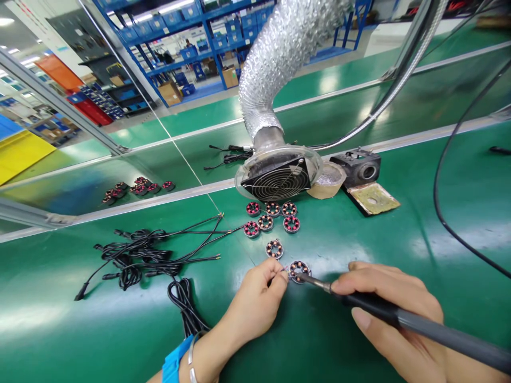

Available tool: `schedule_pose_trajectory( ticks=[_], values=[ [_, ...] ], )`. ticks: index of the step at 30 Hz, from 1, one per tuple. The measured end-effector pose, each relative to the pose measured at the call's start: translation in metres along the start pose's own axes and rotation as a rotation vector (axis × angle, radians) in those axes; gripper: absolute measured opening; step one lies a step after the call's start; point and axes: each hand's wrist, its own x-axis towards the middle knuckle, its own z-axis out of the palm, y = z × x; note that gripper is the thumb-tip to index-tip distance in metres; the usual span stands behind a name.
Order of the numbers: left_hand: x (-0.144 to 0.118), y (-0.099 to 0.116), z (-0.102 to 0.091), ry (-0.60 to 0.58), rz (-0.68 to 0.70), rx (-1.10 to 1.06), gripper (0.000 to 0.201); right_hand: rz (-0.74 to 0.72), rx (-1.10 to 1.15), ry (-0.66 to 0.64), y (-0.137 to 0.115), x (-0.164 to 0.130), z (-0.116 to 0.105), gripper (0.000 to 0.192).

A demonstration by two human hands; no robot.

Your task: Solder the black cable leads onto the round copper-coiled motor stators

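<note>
My left hand (259,295) is closed in a pinch, and thin wire ends (285,269) show at its fingertips. Those wires reach the left rim of a small round stator with copper coils (299,264). In my right hand (399,298) is a soldering iron (419,324) with a dark handle, held like a pen. Its metal tip points left and meets the stator, or lies just over it. Another copper-coil stator (274,242) sits just beyond my left fingertips. A bundled black cable (186,300) runs under my left wrist.
Several red and copper stators (265,222) stand below a fume extractor fan (279,178) with a silver duct (275,64). Black cables (139,252) lie at left. A solder iron stand (361,167), yellow sponge (373,199) and foil-lined cup (327,183) are at the back right.
</note>
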Motion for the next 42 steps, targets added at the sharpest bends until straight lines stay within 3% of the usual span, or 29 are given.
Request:
schedule_pose_trajectory(
  ticks=[7,14,18,22,25,28,30,33,35,38,42],
  values=[
    [0.000,0.001,0.000,-0.001,-0.007,0.000,0.024,0.015,-0.016,0.027,0.000,0.001,0.002,0.021],
    [0.001,-0.002,0.000,-0.005,0.003,-0.039,0.025,-0.058,-0.055,0.033,0.005,0.001,-0.001,0.026],
    [0.002,-0.007,0.000,-0.014,-0.019,-0.115,0.027,-0.123,-0.232,0.237,0.024,0.019,-0.013,0.025],
    [0.001,-0.004,-0.004,-0.030,-0.035,-0.180,0.027,0.066,-0.369,0.476,0.056,0.049,-0.025,0.023],
    [0.000,-0.001,-0.008,-0.029,-0.060,-0.224,0.027,0.183,-0.415,0.484,0.070,0.054,-0.028,0.024],
    [0.000,0.000,-0.012,-0.047,-0.082,-0.253,0.026,0.204,-0.370,0.477,0.062,0.042,-0.020,0.027],
    [0.000,0.000,-0.013,-0.054,-0.082,-0.234,0.023,0.123,-0.306,0.382,0.048,0.031,-0.010,0.025],
    [0.000,0.001,-0.015,-0.053,-0.096,-0.173,0.016,-0.160,-0.228,0.044,0.030,0.024,0.008,0.020],
    [0.000,0.001,-0.016,-0.045,-0.101,-0.127,0.013,-0.268,-0.220,-0.158,0.026,0.026,0.020,0.022],
    [-0.001,0.002,-0.016,-0.023,-0.021,-0.074,0.012,-0.253,-0.229,-0.313,0.029,0.031,0.033,0.035],
    [-0.003,0.002,-0.015,-0.021,0.046,-0.039,0.017,-0.186,-0.156,-0.341,0.037,0.029,0.040,0.041]
  ],
)
